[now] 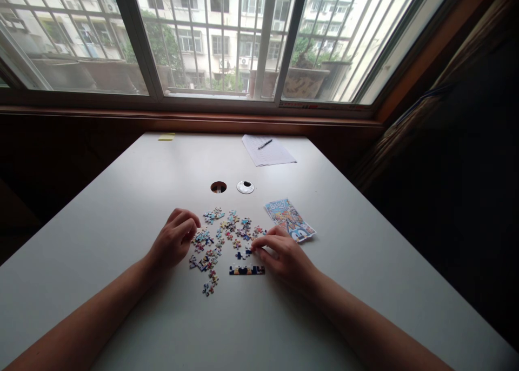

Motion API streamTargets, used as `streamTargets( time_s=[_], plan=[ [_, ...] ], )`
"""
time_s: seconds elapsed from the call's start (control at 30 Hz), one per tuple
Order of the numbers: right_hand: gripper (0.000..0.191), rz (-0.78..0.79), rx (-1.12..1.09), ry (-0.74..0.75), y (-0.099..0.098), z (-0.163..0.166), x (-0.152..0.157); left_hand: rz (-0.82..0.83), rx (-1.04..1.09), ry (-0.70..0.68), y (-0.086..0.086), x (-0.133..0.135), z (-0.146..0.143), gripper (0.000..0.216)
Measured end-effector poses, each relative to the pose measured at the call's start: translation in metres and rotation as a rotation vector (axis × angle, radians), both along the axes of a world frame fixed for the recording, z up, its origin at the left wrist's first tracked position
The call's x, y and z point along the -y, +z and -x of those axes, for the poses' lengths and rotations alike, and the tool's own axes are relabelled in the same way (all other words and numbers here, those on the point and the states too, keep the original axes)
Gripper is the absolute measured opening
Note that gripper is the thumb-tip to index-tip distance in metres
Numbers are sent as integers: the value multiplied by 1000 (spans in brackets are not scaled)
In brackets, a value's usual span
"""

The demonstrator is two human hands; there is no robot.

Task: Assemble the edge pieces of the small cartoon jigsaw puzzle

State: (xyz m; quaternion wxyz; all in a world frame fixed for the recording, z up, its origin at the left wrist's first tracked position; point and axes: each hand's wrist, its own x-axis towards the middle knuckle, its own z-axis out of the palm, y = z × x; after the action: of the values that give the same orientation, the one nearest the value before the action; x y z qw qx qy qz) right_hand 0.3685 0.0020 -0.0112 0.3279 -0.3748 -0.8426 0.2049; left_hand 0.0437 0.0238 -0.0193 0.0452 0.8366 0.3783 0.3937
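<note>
Loose jigsaw puzzle pieces (211,257) lie scattered across the middle of the white table (158,328). Just below them, several pieces are joined into a short dark strip (243,271). My right hand (286,257) reaches in from the right, its thumb and index finger closed on a dark blue puzzle piece (248,251) slightly above the strip. Beside the left edge of the pile is my left hand (172,240), its fingers curled inward; whatever is at its fingertips, if anything, is hidden. A colourful picture sheet (288,218) lies behind my right hand.
Farther back are a round cable hole (218,187) and its loose silver cover (245,187). A pen (265,144) rests on white paper (265,153) near the far edge. Yellow sticky notes (166,137) lie at the far left, below the barred window (211,41).
</note>
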Motion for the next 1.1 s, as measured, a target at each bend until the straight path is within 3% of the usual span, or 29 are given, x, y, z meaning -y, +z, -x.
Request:
streamTargets(
  time_s=[0.6, 1.1],
  plan=[
    [20, -48, -37, -99, -5, -4, -5, -3, 5, -2, -2, -2, 0, 26],
    [17, -57, 16, -15, -5, -1, -2, -1, 10, -2, 1, 0, -1, 27]
  ],
)
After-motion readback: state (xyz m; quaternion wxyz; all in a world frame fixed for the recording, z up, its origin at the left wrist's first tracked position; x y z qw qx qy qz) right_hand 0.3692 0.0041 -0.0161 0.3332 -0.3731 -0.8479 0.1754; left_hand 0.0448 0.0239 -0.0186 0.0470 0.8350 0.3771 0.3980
